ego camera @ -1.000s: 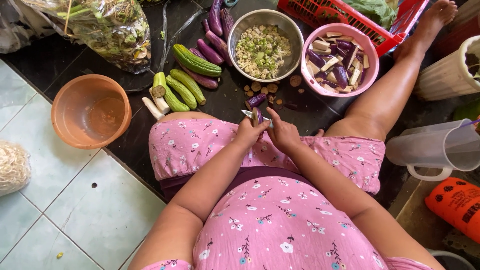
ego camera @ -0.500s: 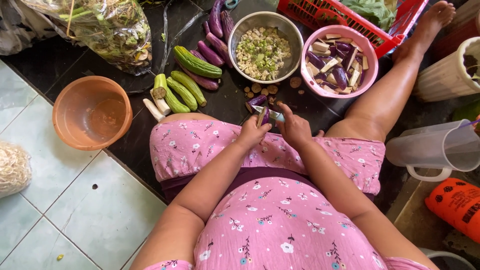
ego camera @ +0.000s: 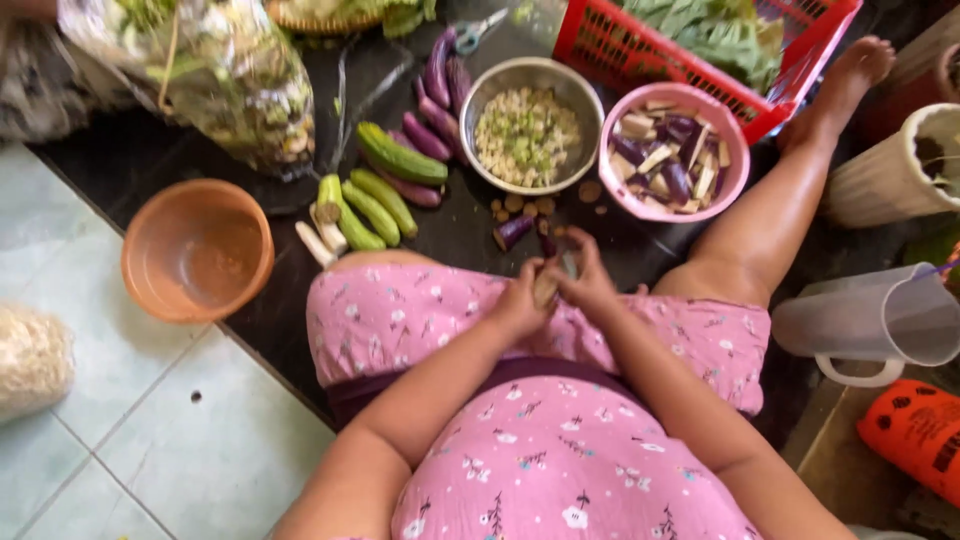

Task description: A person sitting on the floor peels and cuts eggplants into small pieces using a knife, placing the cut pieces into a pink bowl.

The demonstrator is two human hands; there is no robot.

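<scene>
I sit on the floor with both hands together over my knee. My left hand (ego camera: 522, 300) grips a pale piece of eggplant (ego camera: 546, 286). My right hand (ego camera: 585, 280) is closed on a small knife (ego camera: 569, 262) pressed against that piece. Just beyond my hands lies a purple eggplant end (ego camera: 512, 232) and several small round stem caps (ego camera: 520, 204). A pink bowl (ego camera: 727, 195) with cut eggplant strips stands ahead to the right. A steel bowl (ego camera: 475, 120) with chopped pale bits stands ahead at centre.
Whole purple eggplants (ego camera: 436, 100) and green cucumbers (ego camera: 380, 200) lie ahead left. An orange plastic bowl (ego camera: 196, 250) is at my left, a clear jug (ego camera: 880, 320) at my right. A red basket (ego camera: 700, 55) of greens and a plastic bag of vegetables (ego camera: 200, 70) sit at the back.
My hands have drawn back a little toward my knee, still working the eggplant piece with the knife. The view has shifted slightly.
</scene>
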